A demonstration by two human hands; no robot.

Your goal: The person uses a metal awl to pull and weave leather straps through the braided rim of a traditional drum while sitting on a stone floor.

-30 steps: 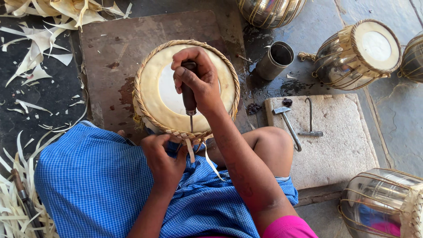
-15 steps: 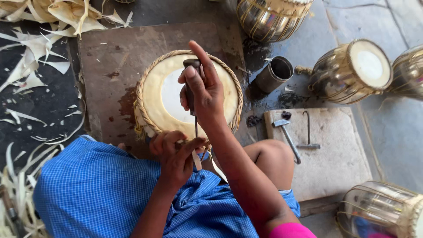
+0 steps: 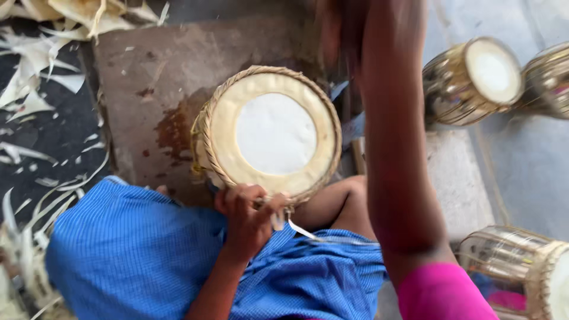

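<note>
Stone slab [image 3: 142,71]; round drum [image 3: 272,133], braided rim, white centre.

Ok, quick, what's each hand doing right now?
Left hand: closed, pinching a pale strap at the near rim of the drum.
Right hand: raised and blurred at the top edge; its grip cannot be told.

A brown stone slab [image 3: 148,77] lies on grey paved floor [image 3: 527,172], pale hide scraps [image 3: 35,89] strewn left in daylight.
</note>
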